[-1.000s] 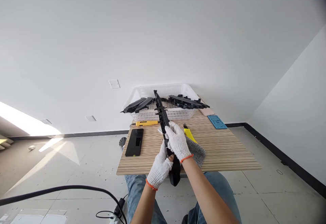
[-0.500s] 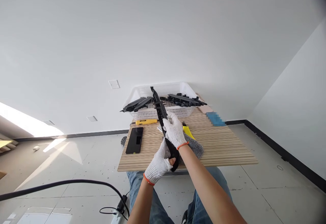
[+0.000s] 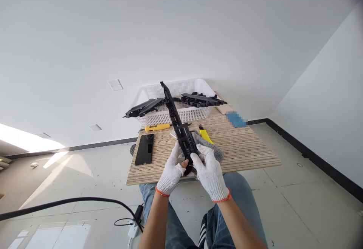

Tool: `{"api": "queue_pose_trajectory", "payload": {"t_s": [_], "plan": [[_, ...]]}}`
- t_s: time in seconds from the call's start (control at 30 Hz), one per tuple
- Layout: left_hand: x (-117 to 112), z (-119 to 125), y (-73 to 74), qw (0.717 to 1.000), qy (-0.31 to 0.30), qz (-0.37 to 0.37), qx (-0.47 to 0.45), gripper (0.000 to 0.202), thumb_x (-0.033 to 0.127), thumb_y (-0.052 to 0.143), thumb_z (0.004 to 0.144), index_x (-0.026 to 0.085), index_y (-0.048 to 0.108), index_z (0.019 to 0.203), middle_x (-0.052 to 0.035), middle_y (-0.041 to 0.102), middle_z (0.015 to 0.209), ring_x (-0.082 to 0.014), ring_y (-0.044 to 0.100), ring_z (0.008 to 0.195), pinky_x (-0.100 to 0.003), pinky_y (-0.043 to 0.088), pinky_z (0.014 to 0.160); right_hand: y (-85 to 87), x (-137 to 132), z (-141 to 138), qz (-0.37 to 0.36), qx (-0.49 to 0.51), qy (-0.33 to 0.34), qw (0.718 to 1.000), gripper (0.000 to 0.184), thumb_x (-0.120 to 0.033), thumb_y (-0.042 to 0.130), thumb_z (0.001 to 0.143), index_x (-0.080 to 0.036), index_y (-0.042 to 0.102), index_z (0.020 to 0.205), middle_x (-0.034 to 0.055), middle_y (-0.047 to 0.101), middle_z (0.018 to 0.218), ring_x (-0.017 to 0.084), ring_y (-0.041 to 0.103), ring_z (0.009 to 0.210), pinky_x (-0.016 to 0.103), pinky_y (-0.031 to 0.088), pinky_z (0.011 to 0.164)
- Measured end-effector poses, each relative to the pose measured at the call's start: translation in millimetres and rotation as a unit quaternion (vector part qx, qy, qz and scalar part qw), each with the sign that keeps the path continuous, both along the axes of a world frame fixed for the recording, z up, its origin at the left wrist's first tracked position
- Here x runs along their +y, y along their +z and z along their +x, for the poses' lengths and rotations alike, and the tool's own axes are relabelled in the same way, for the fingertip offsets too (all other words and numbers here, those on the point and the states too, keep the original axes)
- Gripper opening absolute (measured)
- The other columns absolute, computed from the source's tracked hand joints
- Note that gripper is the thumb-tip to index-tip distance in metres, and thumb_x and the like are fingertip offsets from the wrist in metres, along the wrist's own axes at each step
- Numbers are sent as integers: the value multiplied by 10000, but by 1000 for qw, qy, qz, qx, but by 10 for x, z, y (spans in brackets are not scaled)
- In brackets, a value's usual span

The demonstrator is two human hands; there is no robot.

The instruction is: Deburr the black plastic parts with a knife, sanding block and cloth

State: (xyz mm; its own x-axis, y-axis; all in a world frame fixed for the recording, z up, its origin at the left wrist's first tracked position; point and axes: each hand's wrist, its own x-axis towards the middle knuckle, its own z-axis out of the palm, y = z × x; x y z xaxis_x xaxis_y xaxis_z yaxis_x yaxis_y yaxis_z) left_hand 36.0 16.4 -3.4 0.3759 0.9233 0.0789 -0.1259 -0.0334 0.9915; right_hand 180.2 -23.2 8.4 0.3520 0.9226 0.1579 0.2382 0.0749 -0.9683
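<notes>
Black plastic fills my grasp: a long, ribbed moulding (image 3: 176,118) tilted on the near side of the white plastic basket (image 3: 195,113), its narrow far end crossing the basket in my view; whether the two touch I cannot tell. My left hand (image 3: 171,171) grips the near end from the left, with the thumb, its tip bare of the glove, pressed on top. My right hand (image 3: 209,171) pinches the same end from the other side, thumb above; what its hidden fingertips do underneath I cannot see.

To handle this well, I judge that my left grip should bear the weight while my right thumb presses lightly, since the thin crossbar (image 3: 183,125) looks easy to snap. I would hold the far end clear of the black plastic parts (image 3: 201,99) in the basket, so that nothing snags. Nearer to me than the basket lie a yellow-handled tool (image 3: 157,127), just beside its front wall, what looks like a black phone (image 3: 144,149), a yellow-and-black cutter (image 3: 206,136) and a grey cloth (image 3: 217,152), which should make a soft rest for the piece
</notes>
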Motion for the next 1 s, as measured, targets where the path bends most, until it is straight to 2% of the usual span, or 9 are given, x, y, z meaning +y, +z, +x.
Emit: {"api": "queue_pose_trajectory", "payload": {"t_s": [0.1, 0.27, 0.37, 0.47, 0.6, 0.73, 0.8, 0.9, 1.0], "plan": [[-11, -20, -33, 1000, 10, -18, 23, 954, 525, 718, 883, 228, 225, 1643, -139, 384, 1650, -347, 399, 1490, -464, 386, 1209, 25, 36, -57, -37, -26, 12, 999, 409, -514, 596, 853, -218, 623, 1134, 124, 760, 1073, 290, 739, 1000, 414, 579, 841], [-12, -26, -59, 998, 16, -33, 49, 946, 530, 701, 889, 220, 218, 1642, -143, 369, 1657, -337, 406, 1491, -460, 398, 1199, 107, 41, -59, -109, 9, 32, 994, 316, -541, 604, 840, -238, 600, 928, 49, 726, 729, 248, 722, 705, 345, 551, 643], [-4, -9, -34, 999, 5, -8, 36, 887, 506, 684, 905, 225, 256, 1629, -124, 413, 1636, -299, 392, 1504, -439, 351, 1232, 82, 29, -51, -104, 88, 44, 990, 407, -566, 636, 821, -215, 627, 1025, 13, 685, 669, 196, 661, 567, 282, 492, 497], [-12, -7, -12, 999, 8, 0, 43, 882, 513, 681, 908, 224, 264, 1629, -132, 415, 1634, -316, 395, 1501, -466, 344, 1234, 74, 6, -37, -128, 180, 64, 973, 546, -599, 674, 787, -187, 619, 1141, -47, 603, 586, 122, 494, 377, 236, 381, 358], [-14, -13, -14, 999, -2, 6, 38, 873, 525, 686, 908, 242, 280, 1627, -129, 400, 1643, -344, 347, 1524, -497, 343, 1235, 243, -94, 66, -131, 237, 90, 958, 648, -600, 673, 814, -212, 574, 1322, -97, 531, 553, 82, 366, 294, 205, 296, 284], [-43, 8, -20, 999, -20, 10, -29, 966, 549, 743, 860, 220, 263, 1631, -170, 421, 1622, -346, 389, 1503, -497, 333, 1239, 459, -155, 378, 22, 195, -102, 975, 659, -572, 674, 832, -250, 550, 1393, -70, 573, 645, 94, 471, 399, 201, 364, 351], [-126, 26, -8, 999, -18, 7, -49, 986, 545, 768, 840, 215, 277, 1628, -178, 434, 1612, -347, 385, 1505, -494, 318, 1245, 443, -120, 598, 10, 119, -189, 975, 662, -551, 655, 825, -235, 558, 1399, -38, 624, 704, 117, 524, 460, 238, 429, 419], [-344, 56, -20, 997, -10, -6, -80, 933, 510, 774, 848, 243, 319, 1617, -153, 456, 1603, -340, 388, 1503, -481, 290, 1256, 223, -18, 898, -128, -32, -151, 980, 650, -565, 628, 800, -206, 630, 1342, 32, 712, 801, 201, 664, 624, 325, 536, 590], [-562, 50, -97, 991, -34, -42, -119, 953, 534, 770, 844, 301, 283, 1630, -173, 425, 1617, -368, 567, 1355, -511, 420, 1162, -12, 66, 1064, -152, -67, -74, 983, 661, -604, 567, 803, -211, 642, 1329, 126, 733, 1177, 295, 735, 943, 386, 586, 732]]}}
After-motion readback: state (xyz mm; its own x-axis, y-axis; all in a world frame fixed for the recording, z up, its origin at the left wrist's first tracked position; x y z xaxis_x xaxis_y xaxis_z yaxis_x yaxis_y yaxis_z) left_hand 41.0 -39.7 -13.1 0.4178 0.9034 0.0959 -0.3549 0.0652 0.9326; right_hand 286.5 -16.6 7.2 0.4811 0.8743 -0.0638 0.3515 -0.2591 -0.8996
